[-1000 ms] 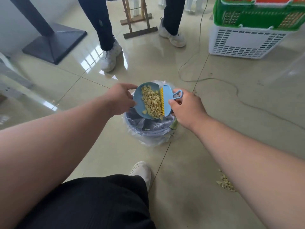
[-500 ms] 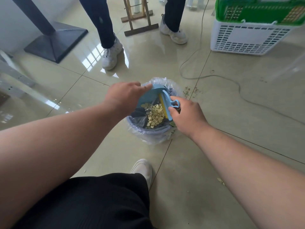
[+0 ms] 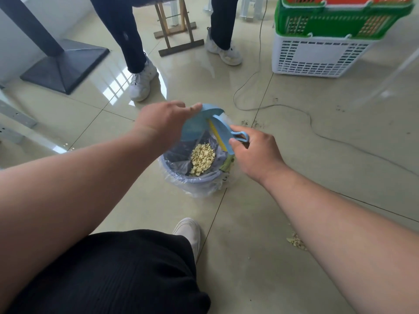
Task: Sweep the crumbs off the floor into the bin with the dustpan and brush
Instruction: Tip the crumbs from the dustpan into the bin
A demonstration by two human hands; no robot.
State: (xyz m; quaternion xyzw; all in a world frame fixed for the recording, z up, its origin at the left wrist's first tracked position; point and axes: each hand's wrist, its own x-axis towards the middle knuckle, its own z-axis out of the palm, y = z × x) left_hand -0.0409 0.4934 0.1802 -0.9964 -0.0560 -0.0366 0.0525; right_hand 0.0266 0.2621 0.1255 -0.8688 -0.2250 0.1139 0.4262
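Note:
A small bin lined with a clear plastic bag stands on the tiled floor in front of me. A heap of pale yellow crumbs lies inside it. My left hand grips the light blue dustpan, tipped steeply over the bin, and the dustpan looks emptied. My right hand holds the blue brush with yellow bristles by its looped handle, against the dustpan's inner edge. A few crumbs remain on the floor beside my right forearm.
A person's legs and white shoes stand just beyond the bin. A black table base sits far left, stacked white and green baskets far right. A thin cable trails across the tiles. My own white shoe is near the bin.
The dustpan was level and full of crumbs above the bin. It has been tipped over, and the crumbs have slid into the bin. The brush moved along with it.

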